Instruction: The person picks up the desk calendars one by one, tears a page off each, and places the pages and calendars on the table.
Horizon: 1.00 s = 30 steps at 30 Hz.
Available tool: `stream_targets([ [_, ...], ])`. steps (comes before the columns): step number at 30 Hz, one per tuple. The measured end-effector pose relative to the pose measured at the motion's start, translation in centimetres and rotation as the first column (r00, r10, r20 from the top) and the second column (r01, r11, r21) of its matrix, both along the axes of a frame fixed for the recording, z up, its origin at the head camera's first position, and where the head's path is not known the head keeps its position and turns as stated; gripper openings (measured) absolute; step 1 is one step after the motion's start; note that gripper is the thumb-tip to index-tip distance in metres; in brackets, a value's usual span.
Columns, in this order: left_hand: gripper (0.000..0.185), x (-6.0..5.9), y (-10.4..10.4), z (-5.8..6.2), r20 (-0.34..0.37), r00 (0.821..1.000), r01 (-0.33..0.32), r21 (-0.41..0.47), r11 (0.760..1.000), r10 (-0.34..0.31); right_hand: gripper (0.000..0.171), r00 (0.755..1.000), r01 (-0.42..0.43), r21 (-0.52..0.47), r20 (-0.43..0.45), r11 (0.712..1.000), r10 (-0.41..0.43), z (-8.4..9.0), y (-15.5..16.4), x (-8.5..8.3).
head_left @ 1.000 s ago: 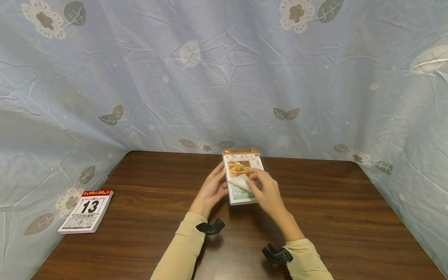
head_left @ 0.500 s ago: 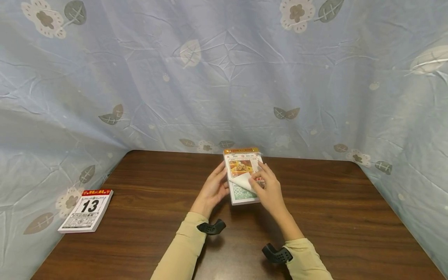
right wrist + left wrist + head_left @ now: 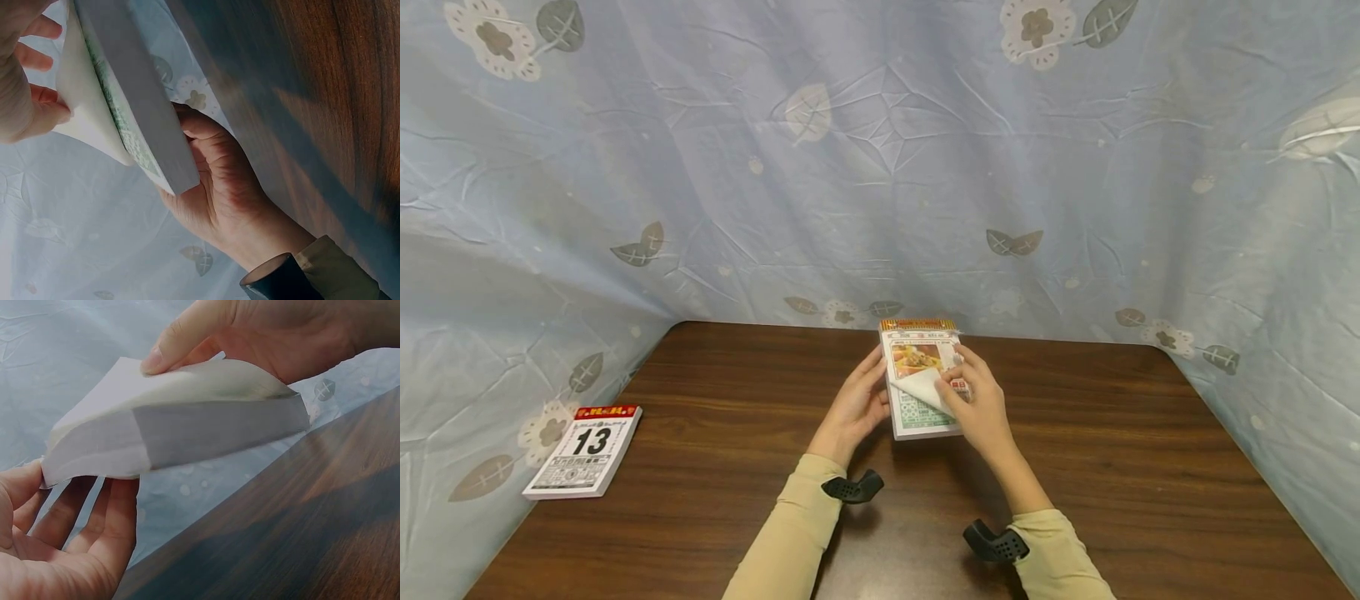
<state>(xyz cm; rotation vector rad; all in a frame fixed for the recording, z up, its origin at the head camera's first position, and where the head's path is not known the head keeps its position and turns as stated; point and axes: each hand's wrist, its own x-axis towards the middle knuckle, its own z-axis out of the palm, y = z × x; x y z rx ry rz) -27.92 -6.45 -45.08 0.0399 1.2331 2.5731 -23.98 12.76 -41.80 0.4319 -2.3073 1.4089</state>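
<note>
In the head view a thick tear-off calendar (image 3: 915, 360) with an orange top band and a food picture is held above the table's far half. My left hand (image 3: 853, 407) grips its left edge; in the left wrist view that hand (image 3: 75, 540) has its fingers beneath the block (image 3: 212, 434). My right hand (image 3: 983, 404) pinches the lower corner of the top sheet (image 3: 927, 390), which is folded back with its white underside showing. Green print shows on the page beneath. In the right wrist view the right thumb (image 3: 53, 117) presses on the curled sheet (image 3: 87, 115).
A second tear-off calendar (image 3: 583, 454), red-topped and showing 13, lies at the table's left edge. The dark wooden table (image 3: 1112, 467) is bordered at the back and sides by a pale blue flowered cloth (image 3: 880, 208). Each wrist wears a black band (image 3: 853, 487).
The calendar has shifted slightly to the right. My right hand has moved a little rightward, its fingers going from over the food picture toward the right edge, while the folded sheet stays pinched.
</note>
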Motion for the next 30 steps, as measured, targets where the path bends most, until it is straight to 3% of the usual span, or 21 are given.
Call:
stream_targets([
  [7,0.048,-0.1,-0.1,-0.2,0.007,1.000,-0.006,-0.007,1.000,0.006,0.009,0.999,0.025,-0.081,-0.023,0.996,-0.027,0.3,-0.1,0.1],
  [13,0.049,-0.1,-0.2,-0.1,-0.005,1.000,0.008,-0.020,1.000,-0.008,0.009,0.999,0.048,-0.178,0.013,0.983,-0.047,0.4,0.0,0.2],
  [23,0.051,0.0,-0.4,0.1,-0.008,1.000,0.019,-0.031,0.999,-0.019,0.013,0.996,0.088,-0.233,0.017,0.969,-0.086,0.0,0.2,0.0],
  [30,0.050,-0.1,-0.4,0.1,-0.013,1.000,0.013,-0.052,0.999,-0.014,0.014,0.989,0.130,-0.326,0.109,0.937,-0.099,1.8,0.0,1.0],
])
